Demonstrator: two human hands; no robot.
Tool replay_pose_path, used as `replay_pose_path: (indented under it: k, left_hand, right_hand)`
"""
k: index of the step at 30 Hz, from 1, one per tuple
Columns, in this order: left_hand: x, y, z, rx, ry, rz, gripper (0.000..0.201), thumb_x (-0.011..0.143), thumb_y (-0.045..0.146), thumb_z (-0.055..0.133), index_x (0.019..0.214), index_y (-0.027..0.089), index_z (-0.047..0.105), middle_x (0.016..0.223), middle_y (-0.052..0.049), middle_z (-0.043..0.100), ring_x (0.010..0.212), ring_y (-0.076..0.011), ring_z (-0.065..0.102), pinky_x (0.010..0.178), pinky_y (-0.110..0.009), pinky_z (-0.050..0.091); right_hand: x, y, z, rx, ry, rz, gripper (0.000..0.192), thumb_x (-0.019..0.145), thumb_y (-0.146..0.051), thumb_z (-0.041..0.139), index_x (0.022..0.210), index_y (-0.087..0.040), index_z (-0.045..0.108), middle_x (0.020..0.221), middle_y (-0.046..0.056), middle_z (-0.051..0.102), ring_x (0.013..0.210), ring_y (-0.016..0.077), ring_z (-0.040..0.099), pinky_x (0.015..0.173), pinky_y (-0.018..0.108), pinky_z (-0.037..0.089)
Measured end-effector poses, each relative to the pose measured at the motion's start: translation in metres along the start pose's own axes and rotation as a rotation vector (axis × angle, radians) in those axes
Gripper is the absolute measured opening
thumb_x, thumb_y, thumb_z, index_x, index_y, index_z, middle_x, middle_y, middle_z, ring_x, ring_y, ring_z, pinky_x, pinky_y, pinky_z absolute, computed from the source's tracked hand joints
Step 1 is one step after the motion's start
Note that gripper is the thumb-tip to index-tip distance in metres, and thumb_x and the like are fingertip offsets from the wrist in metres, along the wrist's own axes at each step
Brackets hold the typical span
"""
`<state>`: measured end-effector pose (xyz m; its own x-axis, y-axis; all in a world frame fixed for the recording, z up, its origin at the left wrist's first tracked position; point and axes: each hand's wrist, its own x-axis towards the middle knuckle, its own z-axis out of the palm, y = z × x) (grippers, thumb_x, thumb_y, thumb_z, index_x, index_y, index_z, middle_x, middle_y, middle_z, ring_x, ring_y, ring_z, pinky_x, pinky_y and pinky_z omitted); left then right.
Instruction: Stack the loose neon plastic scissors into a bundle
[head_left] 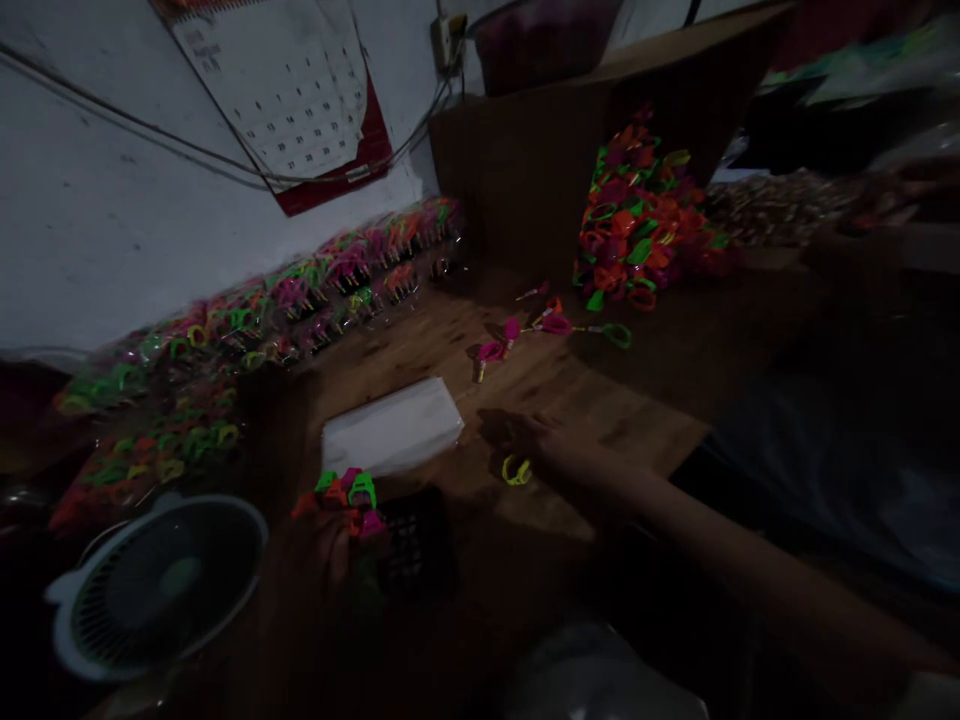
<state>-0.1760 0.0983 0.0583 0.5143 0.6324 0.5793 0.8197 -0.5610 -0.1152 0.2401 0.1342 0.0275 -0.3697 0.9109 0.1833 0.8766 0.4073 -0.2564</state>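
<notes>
My left hand (330, 550), low and left of centre, is closed around several small neon plastic toy watches (362, 490) in green, orange and pink. My right hand (525, 437) reaches in from the right, low over the wooden table. It is dark and smeared, so its fingers are hard to make out. Just below it lies a yellow toy watch (516, 471); whether the hand touches it I cannot tell. Beyond the right hand, loose pink, orange and green pieces (556, 324) are scattered, some with pale, stick-like ends.
A white stack of flat sheets (394, 428) lies between the hands, behind a black calculator (416, 545). A fan (161, 585) stands at left. Bagged neon pieces (300, 290) line the wall. A cardboard box (517, 185) spills a neon heap (637, 235). Another person's hand (889, 205) shows dimly.
</notes>
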Motion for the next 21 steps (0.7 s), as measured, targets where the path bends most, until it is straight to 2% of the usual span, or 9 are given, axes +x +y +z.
replay_pose_path:
  k: [2, 3, 5, 7, 9, 12, 15, 18, 21]
  left_hand:
    - [-0.002, 0.011, -0.008, -0.088, -0.081, -0.125, 0.017, 0.093, 0.024, 0.051, 0.104, 0.023, 0.064, 0.103, -0.006, 0.069, 0.104, -0.0232, 0.062, 0.095, -0.044, 0.048]
    - [-0.003, 0.017, -0.012, -0.118, -0.129, -0.168, 0.019, 0.094, 0.027, 0.052, 0.107, 0.022, 0.063, 0.110, -0.007, 0.067, 0.109, -0.0232, 0.060, 0.098, -0.046, 0.047]
    - [-0.004, 0.026, -0.017, -0.140, -0.177, -0.203, 0.025, 0.094, 0.034, 0.053, 0.114, 0.020, 0.061, 0.120, -0.009, 0.062, 0.112, -0.0224, 0.058, 0.099, -0.047, 0.047]
    - [-0.003, 0.033, -0.019, -0.146, -0.197, -0.217, 0.033, 0.093, 0.039, 0.055, 0.119, 0.018, 0.058, 0.126, -0.010, 0.058, 0.112, -0.0225, 0.057, 0.098, -0.047, 0.048]
    - [-0.001, 0.037, -0.021, -0.155, -0.209, -0.230, 0.034, 0.093, 0.040, 0.055, 0.121, 0.019, 0.057, 0.128, -0.010, 0.056, 0.113, -0.0227, 0.056, 0.097, -0.047, 0.048]
    - [0.005, 0.039, -0.023, -0.170, -0.217, -0.232, 0.033, 0.093, 0.039, 0.054, 0.120, 0.019, 0.058, 0.126, -0.010, 0.057, 0.113, -0.0226, 0.057, 0.098, -0.047, 0.048]
    - [0.008, 0.041, -0.025, -0.186, -0.212, -0.236, 0.032, 0.094, 0.038, 0.054, 0.119, 0.018, 0.058, 0.123, -0.010, 0.058, 0.113, -0.0229, 0.057, 0.099, -0.048, 0.048]
    - [0.005, 0.044, -0.027, -0.201, -0.199, -0.262, 0.035, 0.093, 0.039, 0.055, 0.122, 0.019, 0.056, 0.128, -0.010, 0.056, 0.114, -0.0233, 0.056, 0.098, -0.048, 0.048]
    - [0.000, 0.048, -0.028, -0.219, -0.198, -0.306, 0.036, 0.093, 0.039, 0.055, 0.124, 0.020, 0.056, 0.131, -0.011, 0.054, 0.114, -0.0235, 0.055, 0.098, -0.048, 0.048]
  right_hand:
    - [-0.005, 0.001, 0.005, 0.042, -0.060, -0.095, 0.041, 0.085, -0.002, 0.052, 0.109, -0.029, 0.071, 0.135, 0.009, 0.058, 0.119, 0.0216, 0.057, 0.097, 0.036, 0.047]
    - [-0.004, -0.003, 0.008, 0.119, -0.077, -0.097, 0.039, 0.086, -0.004, 0.051, 0.112, -0.027, 0.069, 0.133, 0.011, 0.059, 0.119, 0.0220, 0.057, 0.099, 0.037, 0.046]
    - [0.002, -0.020, 0.013, 0.344, -0.051, -0.011, 0.032, 0.089, -0.011, 0.051, 0.115, -0.022, 0.066, 0.121, 0.013, 0.065, 0.108, 0.0218, 0.062, 0.096, 0.037, 0.047]
    - [0.015, -0.048, 0.022, 0.684, 0.023, 0.097, 0.028, 0.093, -0.024, 0.050, 0.117, -0.018, 0.062, 0.108, 0.012, 0.069, 0.094, 0.0206, 0.066, 0.086, 0.035, 0.052]
    - [0.033, -0.086, 0.039, 1.064, 0.091, 0.176, 0.032, 0.092, -0.037, 0.052, 0.114, -0.016, 0.061, 0.099, 0.010, 0.071, 0.083, 0.0194, 0.066, 0.075, 0.033, 0.054]
    - [0.063, -0.142, 0.073, 1.419, 0.074, 0.200, 0.035, 0.077, -0.042, 0.069, 0.098, -0.014, 0.065, 0.091, 0.008, 0.072, 0.078, 0.0207, 0.067, 0.071, 0.033, 0.055]
    - [0.085, -0.171, 0.100, 1.476, 0.030, 0.168, 0.029, 0.068, -0.030, 0.074, 0.093, -0.015, 0.068, 0.096, 0.006, 0.074, 0.088, 0.0239, 0.067, 0.081, 0.038, 0.054]
    - [0.093, -0.170, 0.110, 1.425, 0.011, 0.185, 0.027, 0.065, -0.023, 0.074, 0.091, -0.016, 0.070, 0.097, 0.006, 0.075, 0.090, 0.0259, 0.067, 0.084, 0.040, 0.053]
    - [0.092, -0.166, 0.109, 1.324, -0.001, 0.183, 0.029, 0.068, -0.022, 0.073, 0.095, -0.014, 0.071, 0.098, 0.007, 0.075, 0.092, 0.0266, 0.068, 0.082, 0.038, 0.054]
